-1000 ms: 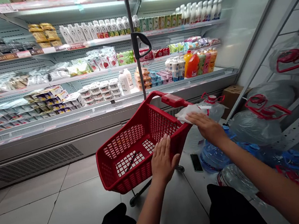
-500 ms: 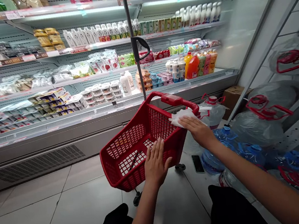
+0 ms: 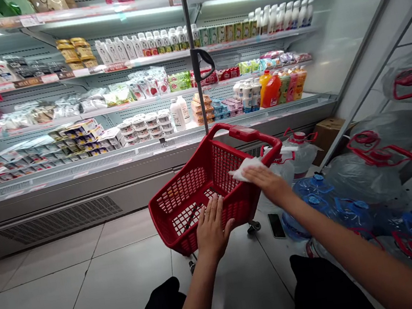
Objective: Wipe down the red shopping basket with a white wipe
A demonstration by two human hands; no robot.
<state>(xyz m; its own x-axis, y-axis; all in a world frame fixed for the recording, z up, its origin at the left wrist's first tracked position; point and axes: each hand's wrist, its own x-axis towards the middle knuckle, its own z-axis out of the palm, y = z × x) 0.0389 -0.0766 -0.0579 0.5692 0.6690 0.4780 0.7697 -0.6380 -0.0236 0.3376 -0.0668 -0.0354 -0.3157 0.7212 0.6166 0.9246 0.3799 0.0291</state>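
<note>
Diagonally, red cart [image 3: 239, 205] points lower left along long axis

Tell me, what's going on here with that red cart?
A person has both bare hands on a red shopping cart in front of refrigerated shelves. The right hand presses a crumpled white cloth or tissue against the cart's upper rim, near the handle. The left hand lies flat against the side, fingers spread. A phone lies on the floor beside large water bottles.
</note>
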